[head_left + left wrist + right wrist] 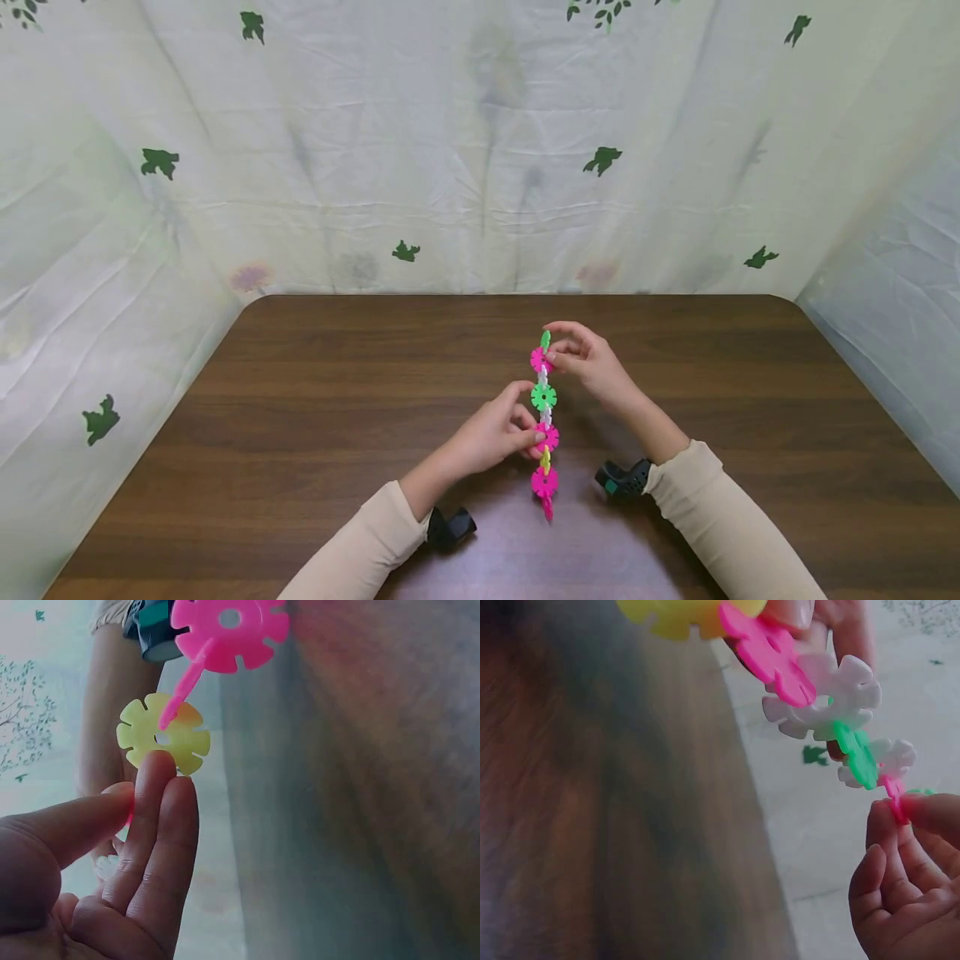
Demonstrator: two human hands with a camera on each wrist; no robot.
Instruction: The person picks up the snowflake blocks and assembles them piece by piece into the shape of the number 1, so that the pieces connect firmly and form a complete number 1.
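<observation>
A chain of notched, flower-shaped plastic discs is held up over the table, interlocked at alternating angles. Its discs are green, pink, white and yellow. My left hand pinches a pink disc midway along the chain between thumb and fingers. Just below that grip sits the yellow disc, with pink discs at the lower end. Farther up, my right hand pinches another pink disc. A green disc tops the chain, next to the right fingertips.
The brown wooden table spreads beneath both hands. Behind it hangs a pale cloth with green leaf and bird shapes. A black camera is worn at the left wrist, another camera at the right.
</observation>
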